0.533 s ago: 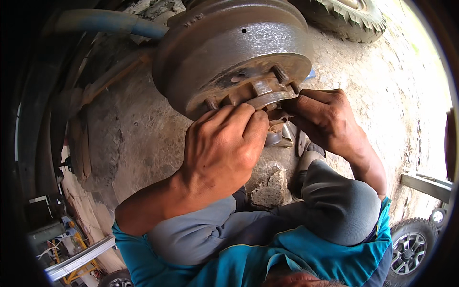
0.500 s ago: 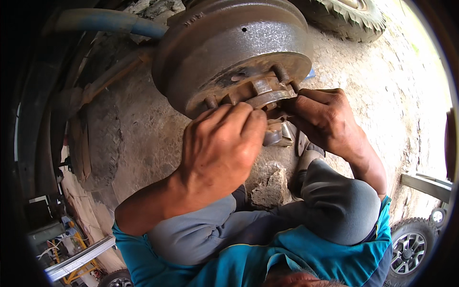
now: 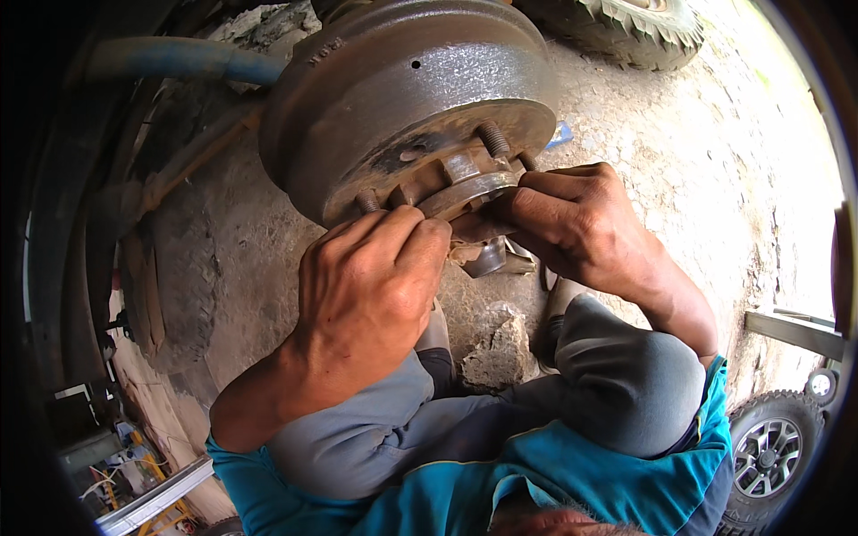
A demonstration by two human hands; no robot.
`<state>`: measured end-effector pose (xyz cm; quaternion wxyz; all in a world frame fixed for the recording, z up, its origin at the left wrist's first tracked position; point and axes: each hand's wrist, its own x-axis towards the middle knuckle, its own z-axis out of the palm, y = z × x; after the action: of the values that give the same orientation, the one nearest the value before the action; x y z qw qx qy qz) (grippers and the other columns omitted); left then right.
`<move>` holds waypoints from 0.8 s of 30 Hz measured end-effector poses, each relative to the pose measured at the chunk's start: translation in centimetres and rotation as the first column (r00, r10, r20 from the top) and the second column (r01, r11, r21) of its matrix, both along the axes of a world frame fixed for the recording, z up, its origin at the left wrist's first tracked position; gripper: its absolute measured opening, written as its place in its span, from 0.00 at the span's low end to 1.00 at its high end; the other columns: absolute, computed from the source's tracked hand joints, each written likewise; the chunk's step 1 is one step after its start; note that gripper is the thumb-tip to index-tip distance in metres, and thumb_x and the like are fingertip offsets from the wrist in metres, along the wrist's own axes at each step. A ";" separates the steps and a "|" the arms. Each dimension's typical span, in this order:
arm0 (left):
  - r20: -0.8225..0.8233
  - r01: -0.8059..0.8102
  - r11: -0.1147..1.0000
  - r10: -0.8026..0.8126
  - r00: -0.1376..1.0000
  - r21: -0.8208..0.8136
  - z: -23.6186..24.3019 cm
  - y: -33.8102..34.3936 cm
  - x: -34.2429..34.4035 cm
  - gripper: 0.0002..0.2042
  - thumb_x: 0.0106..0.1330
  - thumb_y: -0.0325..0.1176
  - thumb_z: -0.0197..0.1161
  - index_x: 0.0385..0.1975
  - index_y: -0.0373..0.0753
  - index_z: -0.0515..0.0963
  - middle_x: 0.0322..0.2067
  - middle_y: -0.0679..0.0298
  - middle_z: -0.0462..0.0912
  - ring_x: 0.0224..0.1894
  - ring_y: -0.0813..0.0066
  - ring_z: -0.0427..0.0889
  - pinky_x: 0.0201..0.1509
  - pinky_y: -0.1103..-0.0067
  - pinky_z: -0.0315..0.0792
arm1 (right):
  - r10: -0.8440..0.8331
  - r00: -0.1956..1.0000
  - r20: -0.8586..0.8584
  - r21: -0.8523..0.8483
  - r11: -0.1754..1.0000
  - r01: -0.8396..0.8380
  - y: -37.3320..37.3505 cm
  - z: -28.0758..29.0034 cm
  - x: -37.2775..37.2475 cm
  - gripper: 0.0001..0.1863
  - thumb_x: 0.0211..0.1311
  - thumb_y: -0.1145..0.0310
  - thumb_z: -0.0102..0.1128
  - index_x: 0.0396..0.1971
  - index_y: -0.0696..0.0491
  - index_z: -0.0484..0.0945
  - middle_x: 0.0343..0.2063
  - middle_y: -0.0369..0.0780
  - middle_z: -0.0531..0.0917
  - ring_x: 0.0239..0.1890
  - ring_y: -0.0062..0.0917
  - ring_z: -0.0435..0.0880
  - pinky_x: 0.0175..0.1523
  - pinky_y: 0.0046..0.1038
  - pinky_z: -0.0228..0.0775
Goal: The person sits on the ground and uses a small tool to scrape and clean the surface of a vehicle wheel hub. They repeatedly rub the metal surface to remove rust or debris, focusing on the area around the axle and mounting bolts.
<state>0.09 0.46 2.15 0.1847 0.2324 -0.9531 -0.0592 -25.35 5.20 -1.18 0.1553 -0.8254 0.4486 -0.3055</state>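
Note:
A large grey brake drum point(image 3: 393, 85) with threaded wheel studs point(image 3: 493, 138) fills the upper middle of the head view. At its centre sits a round metal hub flange point(image 3: 469, 190). My left hand point(image 3: 366, 290) has its fingertips curled against the lower left edge of that flange. My right hand point(image 3: 576, 223) grips the flange from the right side, fingers bent around it. A small shiny metal part point(image 3: 487, 259) shows just below, between both hands. What the fingertips pinch is hidden.
A rough stone point(image 3: 492, 353) lies on the dirt ground between my knees. A tyre point(image 3: 626, 27) lies at the top right, a small wheel point(image 3: 769, 456) at the lower right. A blue pipe point(image 3: 170, 62) runs at the upper left, yellow tools point(image 3: 147, 456) at lower left.
Both hands stay on the hub flange; the left fingers have shifted slightly along its lower edge.

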 end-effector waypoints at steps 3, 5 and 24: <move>-0.051 0.034 0.999 -0.035 0.998 -0.021 -0.6 0.1 -1.2 0.08 0.61 0.27 0.65 0.39 0.33 0.82 0.34 0.57 0.83 0.34 0.60 0.87 0.37 0.66 0.81 | -0.116 0.991 0.068 -0.132 0.983 0.124 0.3 -0.9 -0.3 0.08 0.63 0.73 0.71 0.41 0.51 0.91 0.27 0.40 0.88 0.26 0.34 0.89 0.30 0.36 0.81; -0.078 0.035 0.999 -0.038 0.996 -0.039 -1.0 0.0 -1.9 0.07 0.61 0.27 0.64 0.38 0.33 0.81 0.34 0.57 0.83 0.34 0.60 0.87 0.37 0.66 0.81 | -0.122 0.992 0.037 -0.022 0.992 0.123 0.8 -0.3 -0.6 0.11 0.62 0.75 0.73 0.44 0.53 0.90 0.33 0.44 0.90 0.32 0.39 0.91 0.36 0.38 0.84; -0.084 0.048 0.999 -0.047 0.995 0.014 -0.5 0.1 -1.6 0.13 0.58 0.20 0.70 0.43 0.29 0.84 0.33 0.52 0.83 0.33 0.51 0.86 0.37 0.63 0.80 | -0.134 0.991 0.004 0.044 0.990 0.134 0.8 -0.2 -0.7 0.15 0.59 0.75 0.76 0.47 0.51 0.90 0.35 0.44 0.91 0.34 0.41 0.93 0.40 0.39 0.86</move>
<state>-1.51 0.58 1.69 0.2213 0.2084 -0.9492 -0.0809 -26.01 6.04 -1.42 0.1540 -0.7889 0.5090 -0.3080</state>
